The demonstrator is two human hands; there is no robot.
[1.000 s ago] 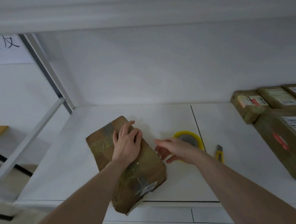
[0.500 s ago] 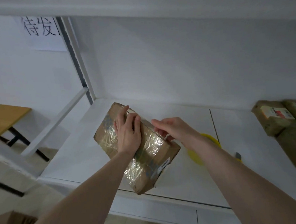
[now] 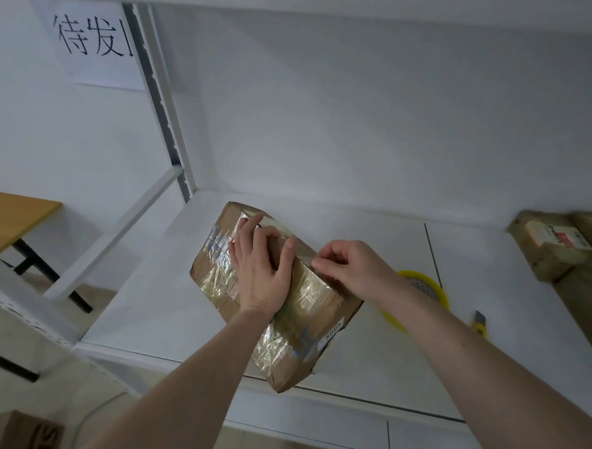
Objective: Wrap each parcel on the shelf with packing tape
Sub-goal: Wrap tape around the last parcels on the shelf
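A person steadies a brown cardboard parcel, its flat rectangular faces glossy with crinkled clear tape, on a white shelf; its long axis runs from the shelf's back left corner toward the front edge, which its near end overhangs. The left hand lies on top, fingers curled over the parcel's upper right edge, while the right hand pinches thumb and forefinger at that same edge, apparently on tape, though this cannot be told for sure. A yellow tape roll and yellow utility knife lie to the right, before more labelled cardboard parcels at the right end.
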